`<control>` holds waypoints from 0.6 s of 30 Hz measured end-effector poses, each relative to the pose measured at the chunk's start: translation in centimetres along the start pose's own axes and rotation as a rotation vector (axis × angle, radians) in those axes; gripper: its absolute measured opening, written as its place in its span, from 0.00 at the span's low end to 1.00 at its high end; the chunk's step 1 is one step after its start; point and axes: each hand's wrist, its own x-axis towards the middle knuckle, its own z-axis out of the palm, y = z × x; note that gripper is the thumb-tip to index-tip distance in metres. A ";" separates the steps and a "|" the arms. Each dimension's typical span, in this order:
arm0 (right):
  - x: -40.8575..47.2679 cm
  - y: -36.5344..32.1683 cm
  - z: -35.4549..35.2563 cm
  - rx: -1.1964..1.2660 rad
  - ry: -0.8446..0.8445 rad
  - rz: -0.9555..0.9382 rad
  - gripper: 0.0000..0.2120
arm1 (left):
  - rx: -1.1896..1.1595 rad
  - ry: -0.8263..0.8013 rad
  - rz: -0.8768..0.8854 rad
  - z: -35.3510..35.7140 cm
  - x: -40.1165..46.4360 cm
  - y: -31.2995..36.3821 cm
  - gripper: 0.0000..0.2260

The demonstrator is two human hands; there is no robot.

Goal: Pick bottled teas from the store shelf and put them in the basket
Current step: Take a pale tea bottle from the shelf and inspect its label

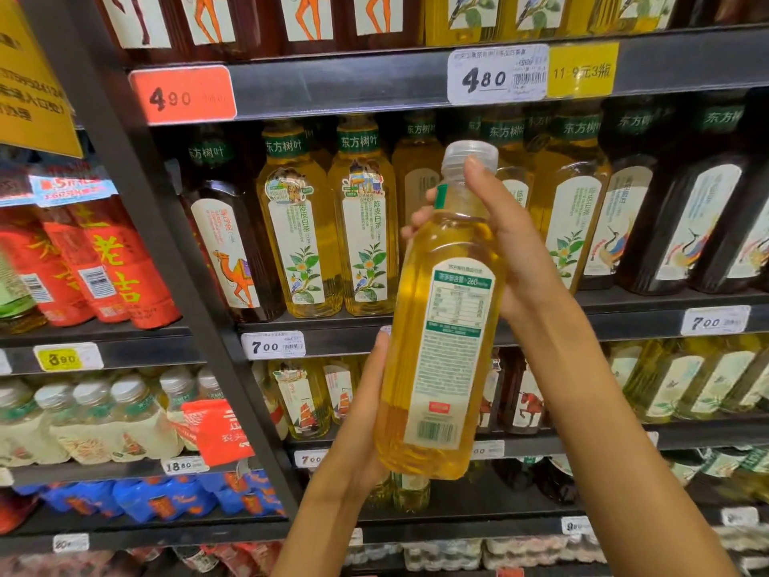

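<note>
Fingers (pixel 420 226) of the right hand (pixel 512 251) wrap the neck of a full, heavy-looking, smooth clear-plastic yellow tea bottle (pixel 441 326) while the left hand (pixel 366 393) steadies its base.

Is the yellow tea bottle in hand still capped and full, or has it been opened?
Capped and nearly full. The yellow tea bottle has its clear cap seated, and liquid reaches the shoulder. Whether the seal is broken cannot be told.

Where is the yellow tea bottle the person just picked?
In the head view, the yellow tea bottle is centre frame, off the shelf, held between the right hand near its neck and the left hand at its base.
</note>
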 end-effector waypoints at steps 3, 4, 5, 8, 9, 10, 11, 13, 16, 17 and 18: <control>-0.5 -0.2 0.0 -0.100 0.161 -0.081 0.15 | 0.183 0.065 0.087 -1.2 0.0 1.0 0.27; -0.7 -0.2 0.2 -0.135 0.203 -0.118 0.15 | 0.226 0.061 0.116 -1.3 0.0 0.9 0.29; -0.8 -0.2 0.4 -0.169 0.230 -0.143 0.16 | 0.266 0.057 0.145 -1.0 -0.1 0.7 0.30; -0.5 -0.2 1.1 -0.312 0.262 -0.113 0.14 | 0.278 0.099 0.204 0.0 0.0 -0.1 0.27; -0.4 -0.3 0.9 -0.346 0.250 -0.082 0.15 | 0.247 0.109 0.203 0.3 -0.1 -0.2 0.27; -0.4 -0.5 0.7 -0.347 0.218 -0.056 0.15 | 0.189 0.124 0.186 0.4 -0.2 -0.1 0.29; -0.4 -0.7 0.5 -0.324 0.170 -0.041 0.14 | 0.106 0.127 0.151 0.3 -0.2 0.0 0.32; -0.6 -0.7 0.1 -0.240 0.087 -0.017 0.14 | -0.083 0.056 0.056 -0.1 -0.2 0.4 0.40; -0.4 0.4 0.6 -0.023 0.038 0.065 0.24 | -0.261 -0.114 -0.097 -0.1 -0.2 1.2 0.46; -0.2 0.7 0.9 0.020 0.031 0.080 0.27 | -0.297 -0.150 -0.136 -0.1 -0.1 1.3 0.47; -0.1 0.8 1.2 0.034 0.031 0.080 0.28 | -0.313 -0.173 -0.153 -0.1 0.0 1.4 0.46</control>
